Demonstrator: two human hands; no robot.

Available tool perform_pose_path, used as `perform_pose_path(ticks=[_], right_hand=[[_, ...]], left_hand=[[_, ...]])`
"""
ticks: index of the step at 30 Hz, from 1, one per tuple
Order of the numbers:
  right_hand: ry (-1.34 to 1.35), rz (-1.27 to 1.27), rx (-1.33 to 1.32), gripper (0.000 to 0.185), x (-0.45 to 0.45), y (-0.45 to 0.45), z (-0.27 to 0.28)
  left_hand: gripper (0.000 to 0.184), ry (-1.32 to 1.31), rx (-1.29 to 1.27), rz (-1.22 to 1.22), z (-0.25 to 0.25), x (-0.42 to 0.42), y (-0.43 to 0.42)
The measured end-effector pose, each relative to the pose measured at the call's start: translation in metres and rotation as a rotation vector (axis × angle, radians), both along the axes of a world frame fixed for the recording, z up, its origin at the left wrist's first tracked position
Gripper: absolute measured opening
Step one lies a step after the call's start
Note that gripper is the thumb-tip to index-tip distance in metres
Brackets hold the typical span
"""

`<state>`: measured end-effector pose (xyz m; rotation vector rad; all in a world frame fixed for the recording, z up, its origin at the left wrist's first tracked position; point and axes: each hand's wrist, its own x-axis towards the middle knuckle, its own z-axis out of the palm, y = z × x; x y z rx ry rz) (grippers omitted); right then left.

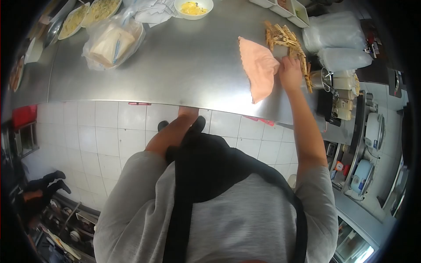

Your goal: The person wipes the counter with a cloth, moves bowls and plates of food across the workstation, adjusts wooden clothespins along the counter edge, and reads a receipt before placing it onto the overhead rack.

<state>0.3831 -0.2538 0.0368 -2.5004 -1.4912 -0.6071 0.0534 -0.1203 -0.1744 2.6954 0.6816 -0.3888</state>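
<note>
My right hand (pixel 290 72) is at the right side of the steel counter (pixel 175 65), its fingers bent in at the edge of a peach-coloured cloth (pixel 258 70). The cloth lies spread out, and its right corner runs to my thumb, where the hand closes on it. Just beyond my fingers is a loose pile of thin wooden pieces that look like clothes pegs (pixel 287 37); some trail down past the hand's right side. My left arm reaches down to the counter's front edge. Only the wrist area of my left hand (pixel 188 111) shows; the fingers are hidden beneath the edge.
A bagged white block (pixel 113 47), dishes of pale food (pixel 100 11) and a white bowl with yellow food (pixel 194 8) stand at the back left. Plastic-wrapped stacks (pixel 335 33), a metal cup (pixel 322 79) and bottles (pixel 345 103) line the right. Another person's legs (pixel 48 184) show lower left.
</note>
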Motion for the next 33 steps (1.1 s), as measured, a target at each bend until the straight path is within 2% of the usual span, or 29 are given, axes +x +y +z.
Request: perform_pose_path(ticks=[3,5,6,9,10,11,13,14,16,17,18,19,21,22,24,25,27,28,31,33], right_hand=[[0.087,0.127,0.019,0.011,-0.004,-0.017,-0.003],[0.079,0.132,0.024,0.022,-0.001,-0.026,-0.001],[0.058,0.109,0.04,0.025,-0.002,-0.029,0.001],[0.097,0.068,0.252,0.032,-0.004,-0.038,0.016],[0.126,0.057,0.344,0.034,-0.014,-0.04,0.028],[0.705,-0.091,0.638,0.031,-0.032,-0.044,0.036],[1.083,0.058,0.737,0.026,-0.078,-0.058,0.065],[1.07,0.049,0.64,0.025,-0.112,-0.062,0.069],[1.137,-0.057,0.408,0.025,-0.172,-0.062,0.055],[1.164,0.077,0.364,0.025,-0.194,-0.063,0.031],[1.364,-0.035,0.28,0.026,-0.21,-0.066,0.004],[1.559,-0.081,0.319,0.02,-0.227,-0.07,-0.03],[1.764,-0.281,0.31,0.021,-0.263,-0.065,-0.058],[1.753,-0.301,0.33,0.02,-0.278,-0.062,-0.063],[1.755,-0.307,0.411,0.02,-0.298,-0.064,-0.068],[1.837,-0.316,0.445,0.02,-0.303,-0.07,-0.066],[1.997,-0.327,0.513,0.021,-0.31,-0.083,-0.049],[1.968,-0.437,0.562,0.022,-0.314,-0.09,-0.038],[2.116,-0.426,0.543,0.023,-0.317,-0.142,-0.045],[2.063,-0.461,0.397,0.024,-0.32,-0.168,-0.029]], left_hand=[[0.031,-0.011,-0.039,0.117,-0.011,-0.001,0.006],[0.034,-0.018,-0.213,-0.068,-0.016,-0.007,0.026],[0.035,-0.237,-0.254,-0.06,-0.048,-0.017,0.028],[0.033,-0.242,-0.018,-0.172,0.004,-0.02,0.022],[0.031,-0.187,0.098,-0.312,0.003,-0.021,0.022],[0.031,-0.152,0.052,-0.313,0.002,-0.022,0.022],[0.031,-0.082,-0.042,-0.32,0.015,-0.019,0.022],[0.028,0.131,-0.299,-0.285,0.02,-0.011,0.03],[0.026,0.277,-0.755,-0.127,0.047,-0.006,0.04],[0.025,0.348,-0.979,-0.038,0.06,-0.003,0.043],[0.027,0.357,-0.917,-0.164,0.07,0.0,0.043],[0.028,0.376,-0.869,-0.166,0.074,0.002,0.043],[0.031,0.412,-0.778,-0.172,0.078,0.003,0.04],[0.034,0.444,-0.728,-0.185,0.082,0.004,0.04],[0.035,0.263,-0.509,-0.233,0.065,-0.002,0.039],[0.036,0.166,-0.404,-0.256,0.057,-0.003,0.039],[0.037,0.252,-0.365,-0.25,0.054,0.006,0.043],[0.038,0.277,-0.323,-0.251,0.056,0.011,0.044],[0.043,0.26,-0.273,-0.275,0.056,0.019,0.041],[0.042,0.269,-0.27,-0.269,0.06,0.027,0.032]])
